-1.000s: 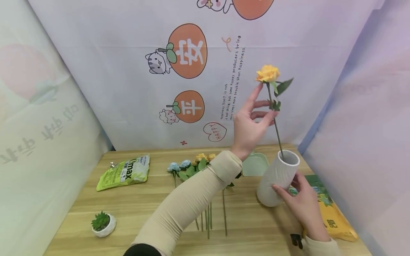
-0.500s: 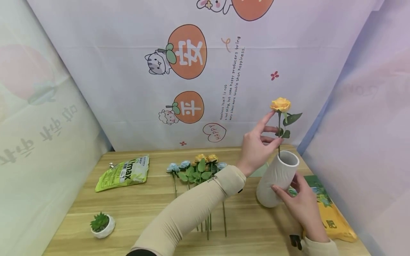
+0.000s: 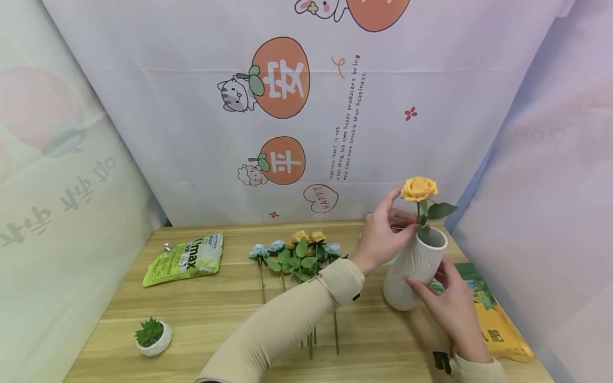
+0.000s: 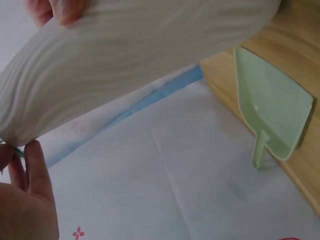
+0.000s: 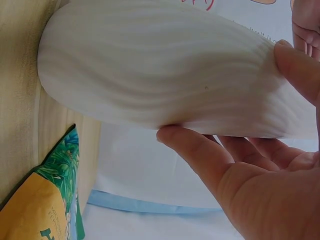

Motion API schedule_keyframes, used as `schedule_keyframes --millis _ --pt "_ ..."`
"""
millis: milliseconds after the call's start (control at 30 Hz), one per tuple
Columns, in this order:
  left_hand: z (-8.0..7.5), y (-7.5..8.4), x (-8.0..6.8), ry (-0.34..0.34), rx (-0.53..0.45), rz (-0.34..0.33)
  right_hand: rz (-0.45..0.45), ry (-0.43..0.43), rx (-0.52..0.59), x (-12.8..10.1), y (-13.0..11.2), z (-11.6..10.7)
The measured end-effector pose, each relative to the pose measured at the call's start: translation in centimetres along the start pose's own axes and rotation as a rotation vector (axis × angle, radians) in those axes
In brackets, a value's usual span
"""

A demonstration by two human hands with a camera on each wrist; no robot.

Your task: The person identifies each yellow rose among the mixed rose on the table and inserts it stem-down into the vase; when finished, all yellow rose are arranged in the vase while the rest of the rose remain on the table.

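Note:
A white ribbed vase stands at the right of the table in the head view. My right hand grips its side, thumb in front and fingers behind; the right wrist view shows the fingers curled round the vase. A yellow rose rises from the vase mouth, its bloom and leaves above the rim. With my left hand I pinch the stem right at the rim, index finger raised beside the bloom. The lower stem is hidden inside the vase. In the left wrist view my left hand is at the vase's mouth.
Blue and yellow roses lie mid-table, partly behind my left sleeve. A green dustpan lies behind the vase. A yellow-green bag is at the right, a lime pouch and a potted succulent at the left.
My left hand has moved down and slightly right, lowering the yellow rose into the vase until its leaves reach the rim. My right hand stays on the vase.

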State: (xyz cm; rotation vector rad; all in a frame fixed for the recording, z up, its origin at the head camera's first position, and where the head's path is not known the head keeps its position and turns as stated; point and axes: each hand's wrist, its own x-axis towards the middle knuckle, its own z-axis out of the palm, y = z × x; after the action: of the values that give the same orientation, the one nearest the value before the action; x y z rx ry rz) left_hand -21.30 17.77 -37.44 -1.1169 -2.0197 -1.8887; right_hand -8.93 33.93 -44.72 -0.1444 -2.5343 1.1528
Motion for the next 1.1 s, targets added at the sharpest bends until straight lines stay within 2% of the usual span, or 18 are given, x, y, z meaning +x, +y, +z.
schedule_keyframes --millis 367,800,967,1100 --pt "-0.4 0.0 -0.4 -0.061 -0.043 -0.06 0.02 -0.008 -0.006 0.1 -0.1 -0.1" --pt "-1.0 0.0 -0.9 -0.067 -0.072 -0.093 0.024 -0.011 -0.016 0.1 0.1 0.0" --pt "-1.9 -0.4 -1.4 -0.06 -0.072 -0.105 0.031 -0.018 -0.01 0.1 0.1 0.1" --pt "-3.2 -0.8 -2.1 -0.046 -0.064 -0.139 0.041 -0.014 -0.008 0.0 0.1 0.0"
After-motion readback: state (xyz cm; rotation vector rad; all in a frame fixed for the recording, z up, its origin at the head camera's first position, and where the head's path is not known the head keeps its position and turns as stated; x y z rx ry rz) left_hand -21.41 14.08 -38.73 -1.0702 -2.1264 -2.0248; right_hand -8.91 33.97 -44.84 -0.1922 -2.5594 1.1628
